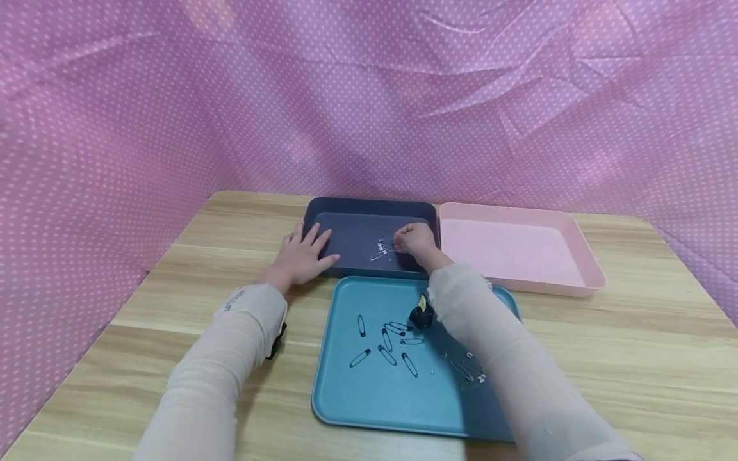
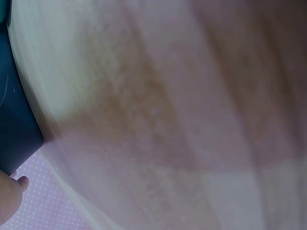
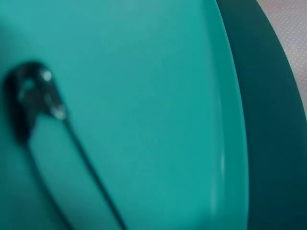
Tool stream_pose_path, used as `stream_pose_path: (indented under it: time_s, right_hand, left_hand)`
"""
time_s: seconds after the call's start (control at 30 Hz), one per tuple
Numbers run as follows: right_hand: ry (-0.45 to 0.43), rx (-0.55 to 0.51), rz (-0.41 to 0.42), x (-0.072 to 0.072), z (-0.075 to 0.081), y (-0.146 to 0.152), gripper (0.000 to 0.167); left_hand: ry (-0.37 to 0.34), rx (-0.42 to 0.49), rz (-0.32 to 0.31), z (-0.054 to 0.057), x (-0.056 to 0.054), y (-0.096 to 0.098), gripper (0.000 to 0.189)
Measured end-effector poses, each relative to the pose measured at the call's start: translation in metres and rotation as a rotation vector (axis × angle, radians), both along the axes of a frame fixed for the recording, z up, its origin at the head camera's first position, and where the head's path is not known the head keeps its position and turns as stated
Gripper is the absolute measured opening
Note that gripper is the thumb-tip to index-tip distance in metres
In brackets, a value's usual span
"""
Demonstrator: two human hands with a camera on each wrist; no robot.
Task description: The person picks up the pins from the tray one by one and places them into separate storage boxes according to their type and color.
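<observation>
My left hand (image 1: 302, 257), fingers spread, rests at the left rim of a dark blue tray (image 1: 352, 206). Inside that tray, toward its right side, my right hand (image 1: 416, 240) has its fingers bent together at a silver safety pin (image 1: 387, 247). Another silver safety pin (image 1: 377, 255) lies close by. In front stands a teal tray (image 1: 357, 403) with several black safety pins (image 1: 387, 340) around its middle. Silver safety pins (image 1: 461, 369) lie together on its right, partly beside my right forearm. One black pin (image 3: 36, 103) looms large and blurred in the right wrist view.
A pink tray (image 1: 507, 250) stands to the right of the dark blue one. All the trays sit on a wooden table (image 1: 259, 397). Pink dotted cloth (image 1: 369, 96) hangs behind and at the sides.
</observation>
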State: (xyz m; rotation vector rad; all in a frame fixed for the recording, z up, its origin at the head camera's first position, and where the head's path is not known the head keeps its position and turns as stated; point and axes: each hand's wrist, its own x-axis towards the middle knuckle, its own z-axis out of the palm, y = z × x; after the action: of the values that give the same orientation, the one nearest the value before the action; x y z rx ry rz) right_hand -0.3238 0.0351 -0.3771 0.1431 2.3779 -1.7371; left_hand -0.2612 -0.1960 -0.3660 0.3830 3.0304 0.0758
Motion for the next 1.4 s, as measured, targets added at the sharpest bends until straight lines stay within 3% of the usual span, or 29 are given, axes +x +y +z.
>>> stream_pose_path:
  time_s: [0.33, 0.63, 0.83, 1.03, 1.4]
  right_hand:
    - [0.006, 0.073, 0.067, 0.005, 0.007, 0.006, 0.016]
    - [0.086, 0.068, 0.131, 0.014, 0.02, 0.017, 0.019]
    - [0.059, 0.151, 0.149, 0.028, 0.029, 0.034, 0.019]
    - [0.021, 0.12, 0.127, 0.041, 0.036, 0.048, 0.018]
    - [0.052, 0.137, 0.268, 0.065, 0.046, 0.063, 0.022]
  left_hand:
    - [-0.014, -0.006, -0.003, 0.0, -0.001, 0.001, 0.07]
    - [-0.009, -0.002, -0.014, -0.001, -0.002, 0.003, 0.07]
    - [-0.011, 0.006, -0.016, 0.0, -0.003, 0.003, 0.07]
    - [-0.013, 0.013, -0.019, 0.0, -0.002, 0.002, 0.071]
    - [-0.012, 0.013, -0.016, -0.003, -0.001, -0.002, 0.072]
